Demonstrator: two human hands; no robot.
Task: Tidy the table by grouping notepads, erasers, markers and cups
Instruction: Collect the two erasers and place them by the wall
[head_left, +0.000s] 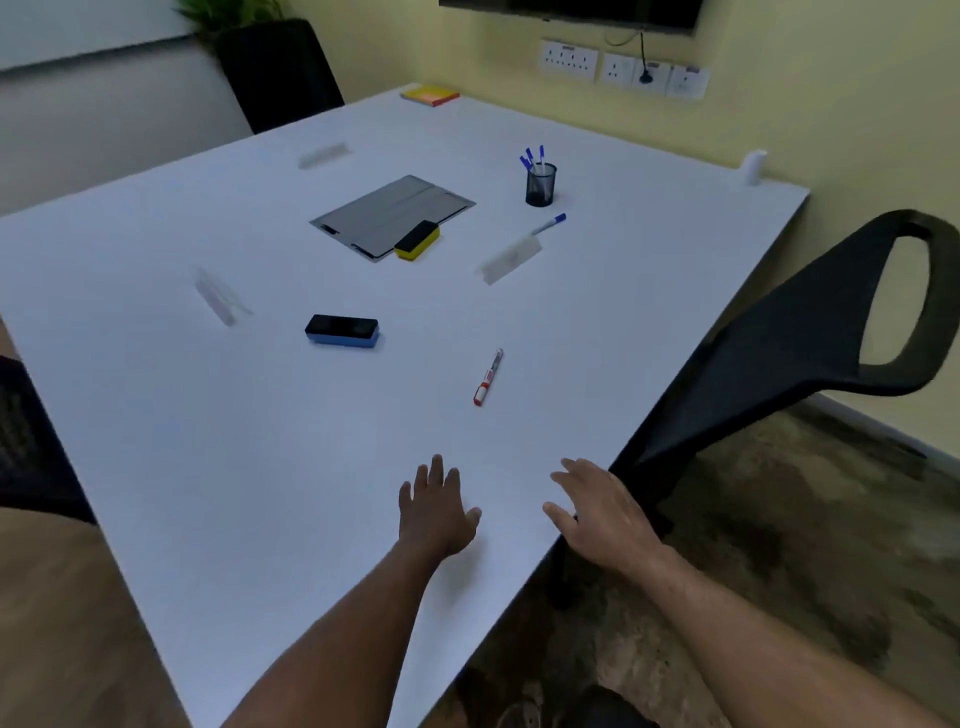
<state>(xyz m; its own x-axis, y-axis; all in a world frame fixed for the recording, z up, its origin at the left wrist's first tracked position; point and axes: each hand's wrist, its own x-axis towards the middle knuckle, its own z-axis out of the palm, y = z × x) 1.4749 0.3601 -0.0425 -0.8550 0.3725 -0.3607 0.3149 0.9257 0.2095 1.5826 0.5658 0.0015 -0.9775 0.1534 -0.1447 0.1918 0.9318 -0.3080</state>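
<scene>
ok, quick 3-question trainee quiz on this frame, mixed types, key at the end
1. True or false: both hands, left and right, hold nothing.
2. Which eraser touches the grey panel? A) blue eraser B) yellow eraser C) neither
3. Fill in: the red marker lies flat; the blue marker lies near the mesh ____ holding pens.

Key: 1 true. 2 B. 3 cup.

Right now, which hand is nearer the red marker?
Left. The left hand lies open just below the red marker; the right hand sits further right, at the table edge.
</scene>
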